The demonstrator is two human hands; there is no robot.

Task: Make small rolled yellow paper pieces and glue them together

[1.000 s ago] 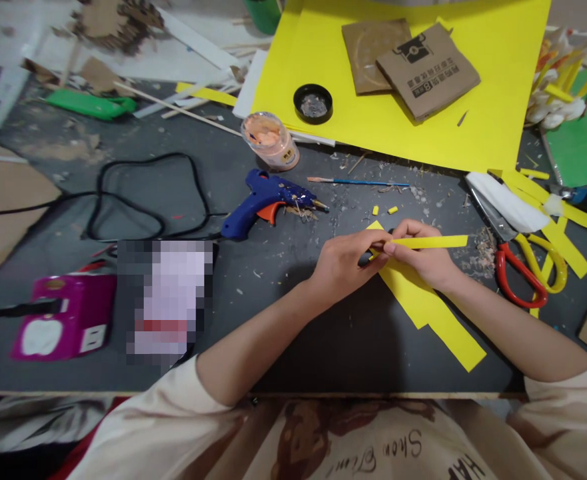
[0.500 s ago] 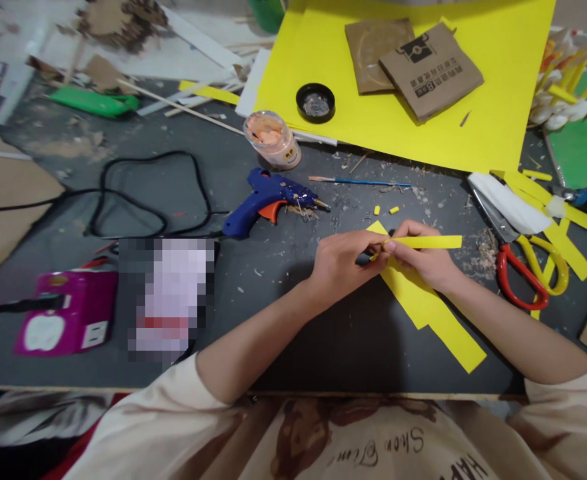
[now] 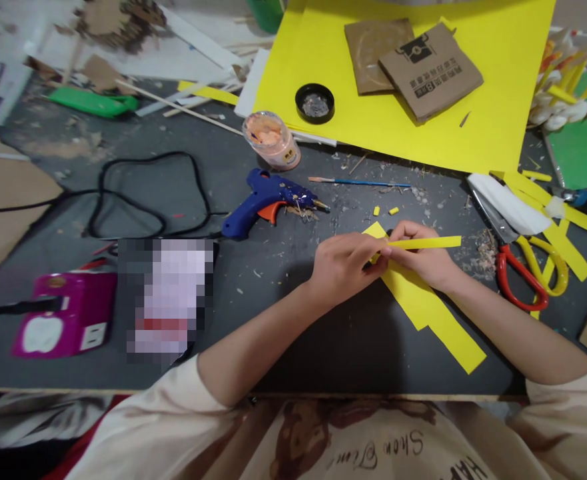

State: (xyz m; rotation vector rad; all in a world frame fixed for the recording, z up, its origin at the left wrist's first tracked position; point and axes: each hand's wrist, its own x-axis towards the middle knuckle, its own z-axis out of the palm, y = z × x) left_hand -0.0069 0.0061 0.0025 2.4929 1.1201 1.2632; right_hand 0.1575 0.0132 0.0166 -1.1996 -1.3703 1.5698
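"Show Time" on shirt (image 3: 373, 453); "8" on cardboard packet (image 3: 430, 70)

The paper strip (image 3: 429, 243) spans my left hand (image 3: 346, 267) and right hand (image 3: 426, 261); glue gun (image 3: 266, 199) lies far-left, scissors (image 3: 516, 270) right.

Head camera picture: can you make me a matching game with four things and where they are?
1. blue plastic glue gun
2. narrow yellow paper strip
3. round black lid
4. red-and-yellow-handled metal scissors

A. on the big yellow paper sheet
B. pinched between left hand and right hand
C. at the grey table's far right
D. left of the thin blue paintbrush

Pairs: 1-D, 2-B, 3-A, 4-C
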